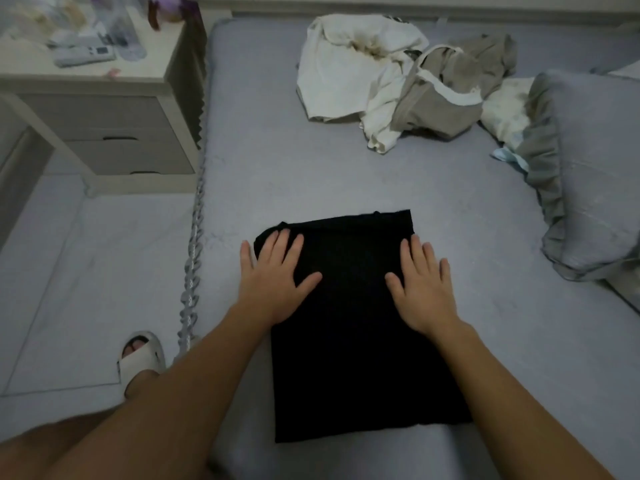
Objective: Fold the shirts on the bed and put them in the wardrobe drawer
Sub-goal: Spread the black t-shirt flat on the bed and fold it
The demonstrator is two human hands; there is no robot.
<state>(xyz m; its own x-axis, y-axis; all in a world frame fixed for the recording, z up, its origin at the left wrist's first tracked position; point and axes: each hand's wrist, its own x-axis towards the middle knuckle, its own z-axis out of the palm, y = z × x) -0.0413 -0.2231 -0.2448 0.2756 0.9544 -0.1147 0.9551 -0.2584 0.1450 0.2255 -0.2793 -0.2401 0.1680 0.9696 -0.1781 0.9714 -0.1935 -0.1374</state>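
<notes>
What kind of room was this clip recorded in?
Most likely a home bedroom. The person's hands flatten a black shirt on a bed with a grey sheet, a frilled pillow lies at its right side, and a nightstand with drawers stands beside the bed.

Two hands, the left hand point(277, 275) and the right hand point(424, 285), lie flat on one folded black shirt point(356, 341) on one bed point(311, 174). Two unfolded shirts sit crumpled farther up the bed, one white shirt point(346, 74) and one grey shirt point(453, 88), touching each other, with one pillow point(595, 168) at the right. Beside the bed stands one nightstand point(104, 109) showing two drawers, and one foot wears one white slipper point(140, 358) on the floor.
</notes>
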